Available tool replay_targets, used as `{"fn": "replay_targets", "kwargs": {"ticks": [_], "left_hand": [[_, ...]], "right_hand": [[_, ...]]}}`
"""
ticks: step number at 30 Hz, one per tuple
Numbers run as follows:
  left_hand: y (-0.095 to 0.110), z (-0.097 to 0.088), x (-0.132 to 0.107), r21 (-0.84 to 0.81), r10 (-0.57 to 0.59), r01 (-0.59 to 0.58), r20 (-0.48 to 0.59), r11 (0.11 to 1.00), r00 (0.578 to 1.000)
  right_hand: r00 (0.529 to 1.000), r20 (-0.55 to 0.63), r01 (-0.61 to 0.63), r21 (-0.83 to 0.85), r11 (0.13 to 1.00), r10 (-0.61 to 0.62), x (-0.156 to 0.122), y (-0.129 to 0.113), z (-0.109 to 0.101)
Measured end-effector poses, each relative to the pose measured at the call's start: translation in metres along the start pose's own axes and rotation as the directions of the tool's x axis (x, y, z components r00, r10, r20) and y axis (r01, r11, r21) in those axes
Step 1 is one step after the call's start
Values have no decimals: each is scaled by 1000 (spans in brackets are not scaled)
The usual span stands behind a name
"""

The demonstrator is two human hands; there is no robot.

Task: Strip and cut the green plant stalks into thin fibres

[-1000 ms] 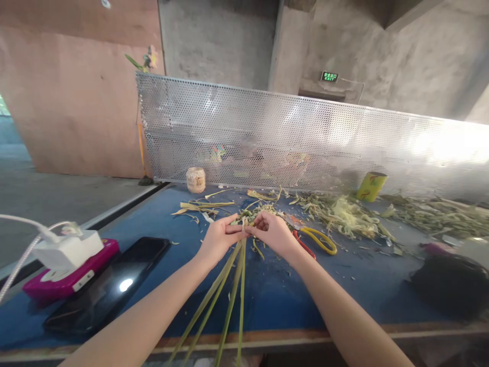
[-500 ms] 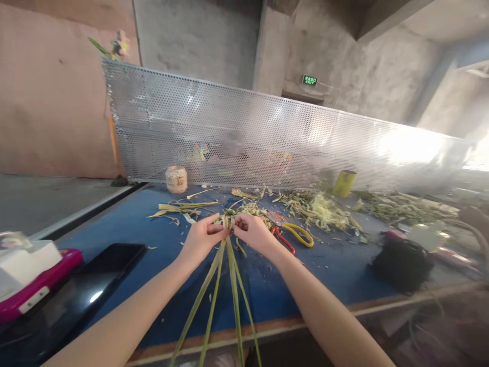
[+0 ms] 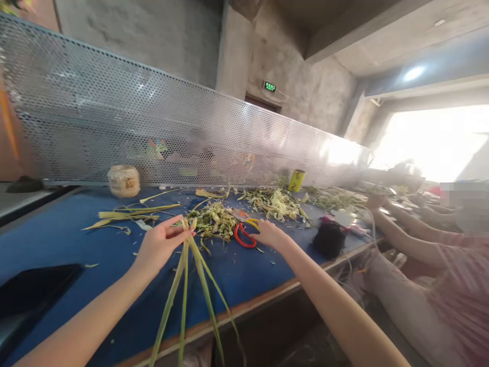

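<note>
My left hand [image 3: 162,242] pinches the top of a bundle of long green plant strips [image 3: 200,275] between thumb and fingers. The strips fan out downward past the table's front edge. To the right, my right hand [image 3: 269,233] has its fingers closed at the yellow handle of a pair of scissors [image 3: 244,239], which has one red and one yellow handle. The scissors lie on the blue table, blades toward a heap of plant scraps [image 3: 216,220]. My right fingertips are partly hidden behind the handle.
Dry strips [image 3: 122,214] lie on the blue table [image 3: 95,250] at left, near a twine roll [image 3: 124,181] and a black phone [image 3: 38,288]. A yellow-green can [image 3: 296,181] and a black bundle [image 3: 329,238] are at right. A perforated metal screen [image 3: 171,122] stands behind. Another person [image 3: 454,290] sits at right.
My right hand has let go of the strips and moved right to the scissors. My left hand still holds the strips. The view has turned right, bringing another person into sight.
</note>
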State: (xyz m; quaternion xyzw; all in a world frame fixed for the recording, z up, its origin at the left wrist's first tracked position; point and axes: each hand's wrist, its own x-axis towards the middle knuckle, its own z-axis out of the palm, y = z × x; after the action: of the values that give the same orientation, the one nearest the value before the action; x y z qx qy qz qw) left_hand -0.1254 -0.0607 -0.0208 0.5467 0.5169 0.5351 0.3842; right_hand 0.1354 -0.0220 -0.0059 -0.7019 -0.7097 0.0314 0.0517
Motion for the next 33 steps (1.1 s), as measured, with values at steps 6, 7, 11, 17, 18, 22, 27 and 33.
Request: {"fn": "replay_targets", "kwargs": {"ticks": [6,7,11,17,18,22,27,33], "left_hand": [[1,-3,0,157,35,-38,24,987,999],[2,-4,1,202,31,-34,19,979,999],[4,-5,1,326,23,-19,-8,945,1000],[13,-6,-5,375,8,-11,9,927,1000],[15,-5,-6,383,23,-21,0,923,1000],[21,-3,-10,347,49,-45,-2,937,999],[16,-2,-7,293,71,-67,-4,954,997],[6,-4,-1,164,79,-69,-54,984,995]], "right_hand": [[998,7,58,-78,995,-57,-6,0,-2],[998,18,63,-93,994,-62,-5,-2,-3],[996,80,55,-140,989,-44,1,-7,-6],[985,173,48,-204,978,-12,3,-18,-8],[983,186,50,-217,975,-9,4,-20,-7],[976,215,26,-274,961,35,15,-23,-6],[996,77,-8,-353,936,38,28,-22,-23],[997,-28,-75,-338,938,69,36,-22,-46]]}}
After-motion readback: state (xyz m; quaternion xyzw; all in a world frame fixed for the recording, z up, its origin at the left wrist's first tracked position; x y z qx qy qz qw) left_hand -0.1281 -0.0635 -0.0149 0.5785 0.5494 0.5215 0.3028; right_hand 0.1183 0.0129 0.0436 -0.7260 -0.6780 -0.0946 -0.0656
